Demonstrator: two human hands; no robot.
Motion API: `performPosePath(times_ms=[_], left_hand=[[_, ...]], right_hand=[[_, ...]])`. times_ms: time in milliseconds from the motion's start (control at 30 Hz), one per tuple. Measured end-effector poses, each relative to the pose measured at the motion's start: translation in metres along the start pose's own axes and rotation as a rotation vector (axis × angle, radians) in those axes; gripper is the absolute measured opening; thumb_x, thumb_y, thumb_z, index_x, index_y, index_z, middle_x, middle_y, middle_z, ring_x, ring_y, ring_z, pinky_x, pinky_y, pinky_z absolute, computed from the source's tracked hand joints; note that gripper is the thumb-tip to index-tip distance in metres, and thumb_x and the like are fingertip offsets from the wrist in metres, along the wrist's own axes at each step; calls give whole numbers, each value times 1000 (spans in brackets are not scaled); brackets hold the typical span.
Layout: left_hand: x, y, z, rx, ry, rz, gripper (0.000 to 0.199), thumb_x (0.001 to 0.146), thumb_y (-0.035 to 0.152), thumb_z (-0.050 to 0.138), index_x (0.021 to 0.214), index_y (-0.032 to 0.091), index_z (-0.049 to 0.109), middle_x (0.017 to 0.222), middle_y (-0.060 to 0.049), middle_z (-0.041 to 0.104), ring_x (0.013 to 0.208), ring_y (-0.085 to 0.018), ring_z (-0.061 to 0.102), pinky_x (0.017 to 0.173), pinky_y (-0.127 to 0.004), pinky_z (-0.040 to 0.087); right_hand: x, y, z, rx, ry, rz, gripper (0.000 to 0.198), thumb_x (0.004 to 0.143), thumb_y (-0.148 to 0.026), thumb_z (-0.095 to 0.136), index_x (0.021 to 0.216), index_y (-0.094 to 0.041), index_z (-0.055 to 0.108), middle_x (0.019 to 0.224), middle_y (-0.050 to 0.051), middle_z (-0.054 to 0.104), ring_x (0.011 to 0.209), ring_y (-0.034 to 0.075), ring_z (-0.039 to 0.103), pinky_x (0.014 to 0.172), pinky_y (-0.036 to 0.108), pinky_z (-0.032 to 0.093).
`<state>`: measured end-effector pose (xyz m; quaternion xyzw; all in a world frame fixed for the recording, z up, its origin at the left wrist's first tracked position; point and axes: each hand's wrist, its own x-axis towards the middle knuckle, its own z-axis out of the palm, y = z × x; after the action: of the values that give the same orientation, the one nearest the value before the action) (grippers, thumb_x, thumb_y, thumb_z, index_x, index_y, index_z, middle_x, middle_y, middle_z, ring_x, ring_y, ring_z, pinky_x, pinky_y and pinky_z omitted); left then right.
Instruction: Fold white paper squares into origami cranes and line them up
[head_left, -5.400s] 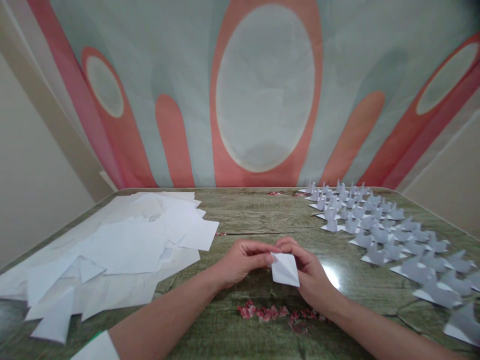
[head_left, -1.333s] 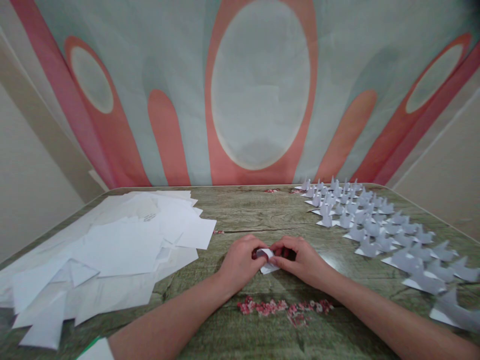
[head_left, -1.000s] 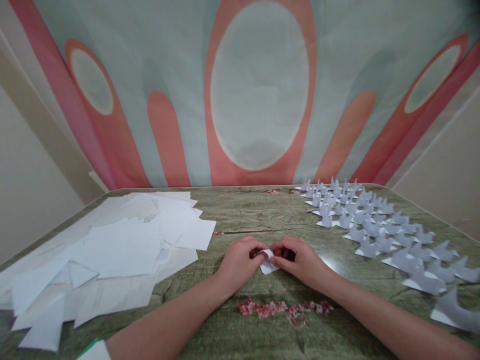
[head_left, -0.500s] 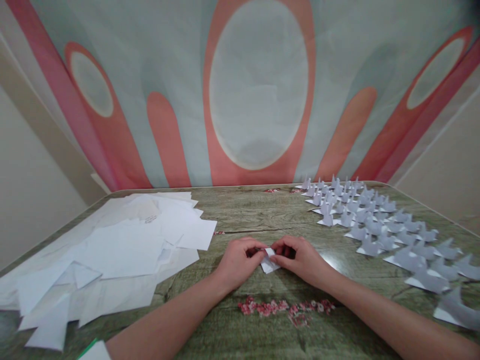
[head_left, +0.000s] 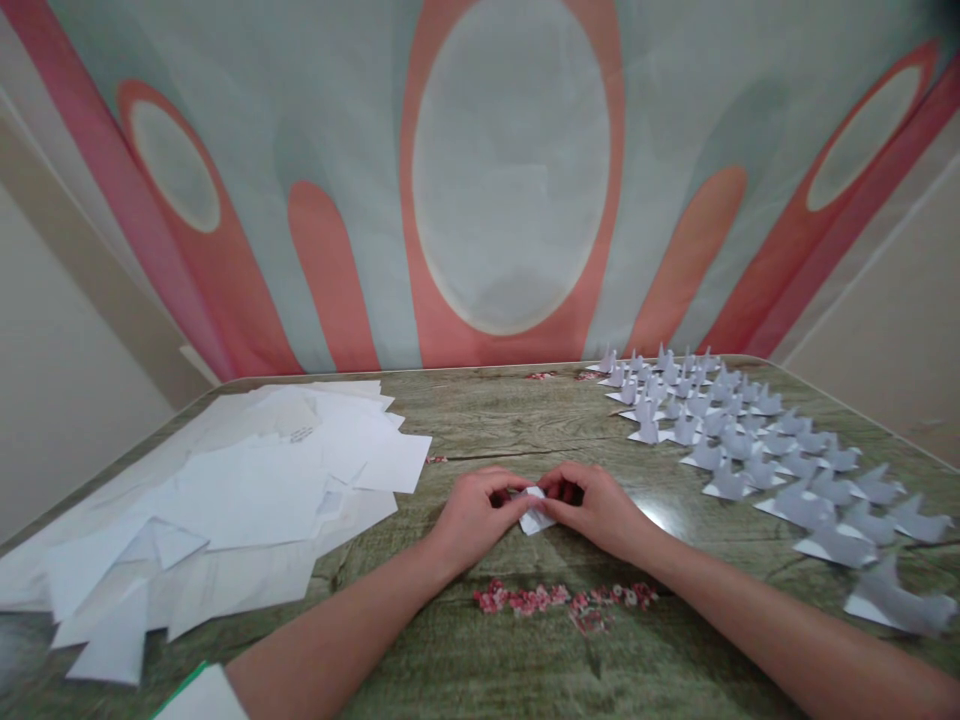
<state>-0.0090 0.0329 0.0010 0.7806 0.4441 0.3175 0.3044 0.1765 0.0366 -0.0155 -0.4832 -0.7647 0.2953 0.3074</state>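
A small piece of folded white paper (head_left: 535, 519) is held at the middle of the table, between the fingertips of both hands. My left hand (head_left: 478, 512) pinches its left side with thumb and fingers. From the right, my right hand (head_left: 589, 505) grips the upper right part in the same way. The fingers hide the paper's upper edges, so its full shape cannot be made out. Off to the right stand several rows of folded white paper birds (head_left: 726, 480).
Loose white paper sheets (head_left: 247, 490) cover the left of the wood-patterned table (head_left: 480, 420). A white item with a green edge (head_left: 201, 697) lies by my left forearm. Printed pink flowers (head_left: 566, 600) mark the near tabletop. A patterned backdrop (head_left: 510, 180) hangs behind.
The upper part of the folded paper has changed shape between my fingertips, now showing a peaked top. Both hands keep their hold. The whole view has shifted slightly.
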Motion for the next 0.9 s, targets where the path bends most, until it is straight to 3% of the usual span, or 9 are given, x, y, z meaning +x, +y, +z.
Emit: performPosePath(times_ms=[600,900], left_hand=[[-2,1,2,144,13,74,20,84,32,52,92,23,68,89,-2,66,84,-15,58,77,-24,43],[-3,4,0,255,25,102,21,86,32,48,93,25,67,89,0,67,83,-15,59,75,-25,42]], right_hand=[[-1,-1,-3,-26,-10,-42,20,77,-35,59,81,-18,68,66,1,62,58,12,53,57,23,39],[-1,0,-4,-46,-7,-48,18,78,-33,58,81,-18,68,66,1,62,59,13,53,57,24,39]])
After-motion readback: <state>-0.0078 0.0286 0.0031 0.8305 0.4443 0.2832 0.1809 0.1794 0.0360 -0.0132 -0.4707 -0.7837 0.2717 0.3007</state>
